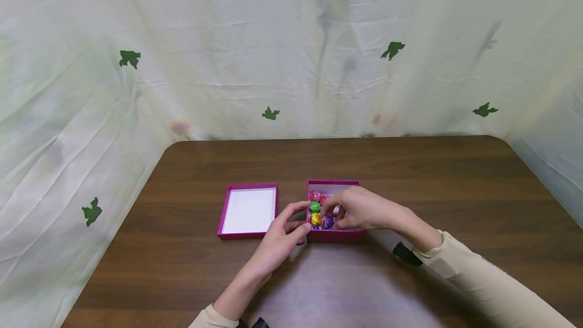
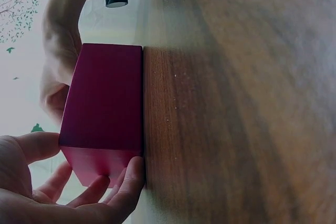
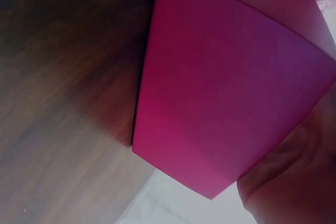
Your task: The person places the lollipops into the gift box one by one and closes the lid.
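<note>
A magenta box [image 1: 335, 237] stands on the table without its lid, holding several round, shiny-wrapped candies. Among them are a green candy [image 1: 315, 207], a yellow candy [image 1: 316, 219] and a pink candy [image 1: 315, 196]. My left hand [image 1: 281, 242] rests against the box's left side; in the left wrist view its thumb touches the upper edge and its fingertips lie along the wall. Reaching in over the right side, my right hand [image 1: 364, 209] holds a purple candy [image 1: 327, 222] between thumb and fingers. The right wrist view shows mostly the box's outer wall [image 3: 226, 82], with the fingertips hidden.
The magenta lid [image 1: 249, 211] lies left of the box, its white inside facing up. Both stand on a brown wooden table [image 1: 410, 166]. A pale curtain [image 1: 273, 54] with green bird shapes hangs behind the table and along its sides.
</note>
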Action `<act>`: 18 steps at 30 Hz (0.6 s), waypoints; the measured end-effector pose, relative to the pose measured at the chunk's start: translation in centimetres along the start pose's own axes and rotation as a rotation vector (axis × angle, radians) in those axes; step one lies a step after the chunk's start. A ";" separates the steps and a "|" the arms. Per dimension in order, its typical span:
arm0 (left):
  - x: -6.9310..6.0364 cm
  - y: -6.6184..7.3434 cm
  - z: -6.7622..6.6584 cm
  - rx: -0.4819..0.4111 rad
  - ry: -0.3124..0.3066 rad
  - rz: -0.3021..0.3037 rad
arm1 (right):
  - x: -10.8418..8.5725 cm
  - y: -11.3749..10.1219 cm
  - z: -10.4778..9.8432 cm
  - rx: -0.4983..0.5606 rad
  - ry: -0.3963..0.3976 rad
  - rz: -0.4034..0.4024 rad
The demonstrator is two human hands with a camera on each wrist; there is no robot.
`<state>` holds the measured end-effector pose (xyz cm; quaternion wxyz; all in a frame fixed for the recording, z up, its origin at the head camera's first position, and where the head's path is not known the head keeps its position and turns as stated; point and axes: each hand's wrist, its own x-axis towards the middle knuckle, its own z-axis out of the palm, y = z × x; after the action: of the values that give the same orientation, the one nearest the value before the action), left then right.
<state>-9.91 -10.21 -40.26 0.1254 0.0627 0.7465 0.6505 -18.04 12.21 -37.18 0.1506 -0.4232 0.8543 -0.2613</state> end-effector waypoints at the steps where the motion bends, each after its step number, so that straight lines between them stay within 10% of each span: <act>1: 0.0 0.0 0.0 -0.001 0.001 0.000 | 0.0 0.0 0.1 -0.012 0.007 -0.001; 18: -0.1 0.1 0.0 0.000 -0.007 -0.012 | -0.1 0.5 0.7 -0.133 0.079 -0.036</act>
<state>-9.87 -10.25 -40.13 0.1320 0.0606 0.7463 0.6495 -17.96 12.36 -38.08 0.0834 -0.4370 0.8674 -0.2231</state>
